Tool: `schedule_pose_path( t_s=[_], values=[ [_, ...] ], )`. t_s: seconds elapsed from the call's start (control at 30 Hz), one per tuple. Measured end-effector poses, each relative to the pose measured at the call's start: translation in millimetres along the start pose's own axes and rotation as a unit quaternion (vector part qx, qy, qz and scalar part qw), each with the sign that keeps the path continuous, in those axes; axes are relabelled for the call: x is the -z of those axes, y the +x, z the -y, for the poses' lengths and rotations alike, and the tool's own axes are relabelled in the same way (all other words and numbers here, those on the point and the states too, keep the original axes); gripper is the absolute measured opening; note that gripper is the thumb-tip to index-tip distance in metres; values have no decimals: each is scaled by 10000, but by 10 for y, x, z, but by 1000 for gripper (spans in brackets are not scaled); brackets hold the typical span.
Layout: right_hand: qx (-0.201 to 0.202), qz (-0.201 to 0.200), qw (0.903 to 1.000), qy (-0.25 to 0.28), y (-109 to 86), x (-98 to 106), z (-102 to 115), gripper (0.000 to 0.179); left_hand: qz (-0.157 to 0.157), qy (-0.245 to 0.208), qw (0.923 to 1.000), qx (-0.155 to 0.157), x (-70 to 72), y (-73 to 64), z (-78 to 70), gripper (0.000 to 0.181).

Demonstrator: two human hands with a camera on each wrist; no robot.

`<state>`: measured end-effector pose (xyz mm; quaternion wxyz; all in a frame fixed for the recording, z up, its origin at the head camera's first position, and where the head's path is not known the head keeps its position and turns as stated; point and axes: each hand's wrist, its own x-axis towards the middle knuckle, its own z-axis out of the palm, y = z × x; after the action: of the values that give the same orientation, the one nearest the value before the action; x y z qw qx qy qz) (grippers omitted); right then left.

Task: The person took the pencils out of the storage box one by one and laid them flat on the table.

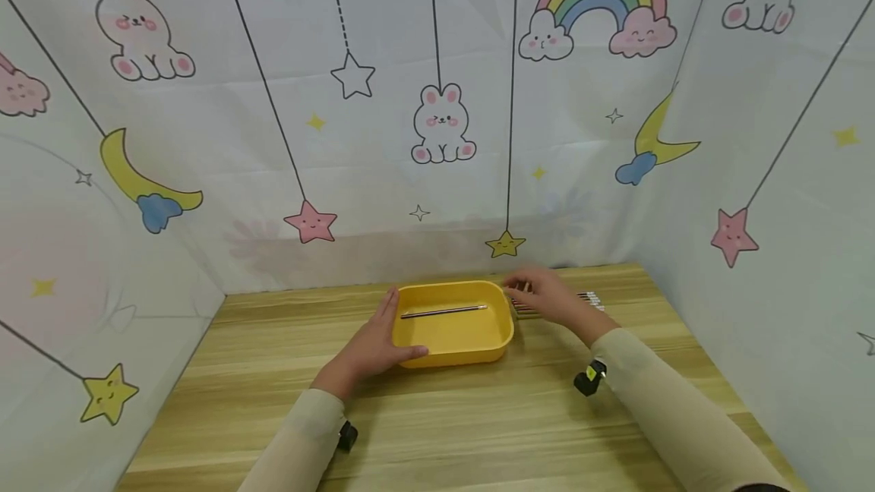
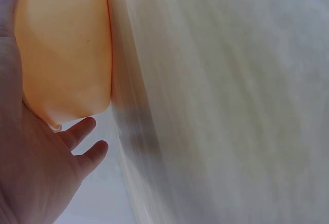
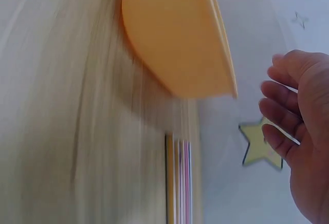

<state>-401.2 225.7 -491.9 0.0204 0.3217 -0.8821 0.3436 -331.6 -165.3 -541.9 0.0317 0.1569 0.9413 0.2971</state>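
A yellow plastic tray (image 1: 454, 357) stands on the table, with one dark pencil (image 1: 444, 312) lying inside across its width. My left hand (image 1: 374, 340) holds the tray's left end, thumb over the front rim and fingers along the outer side. In the left wrist view, two fingertips (image 2: 93, 154) reach past the end wall. Just off the tray's back right corner hovers my right hand (image 1: 543, 296), its fingers loosely bent and nothing seen in them. Several pencils (image 3: 179, 183) lie side by side under and beyond it; their pale ends (image 1: 593, 299) show past the wrist.
The wood-grain table (image 1: 437, 424) runs back to a white cloth (image 1: 383, 173) printed with rabbits, stars and moons. This cloth also hangs along the left and right sides. A small black wrist device (image 1: 589, 378) sits on the right sleeve.
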Motion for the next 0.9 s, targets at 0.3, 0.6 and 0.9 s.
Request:
schedule_pose_path(
  t_s=[0.3,0.6,0.9],
  values=[
    [644,726,9916,-850,423,-371,353,27,40,3,10000,78,18,-22,-30,136],
    [595,1157,9857,-1067,622,-704,468,28,-8,25,10000,-12,52,-13,-39,135],
    [447,1193,9846,-1199,685,-995,409,29,-1,-44,10000,-44,32,-6,-4,135]
  ],
)
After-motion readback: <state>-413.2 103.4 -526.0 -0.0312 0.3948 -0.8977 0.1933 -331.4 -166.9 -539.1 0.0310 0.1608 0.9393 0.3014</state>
